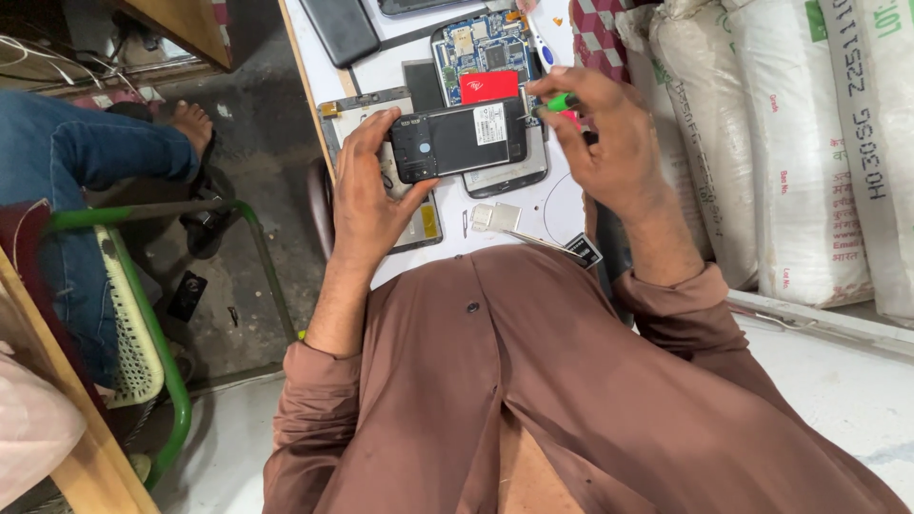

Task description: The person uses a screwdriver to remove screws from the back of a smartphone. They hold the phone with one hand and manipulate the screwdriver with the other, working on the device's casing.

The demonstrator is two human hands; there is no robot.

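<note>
The black phone (459,139), long axis left-right above the white table (557,205), is gripped at its left end by the left hand (367,190), while a green-handled screwdriver (557,101) is pinched by the right hand (605,143) at its right end.

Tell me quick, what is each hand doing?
Left hand: closed around the black phone.
Right hand: closed on a green-handled screwdriver at the phone's edge.

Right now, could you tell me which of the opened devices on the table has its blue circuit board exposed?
The tablet at the table's far end, beyond the black phone held in both hands; the other devices show no blue board.
</note>
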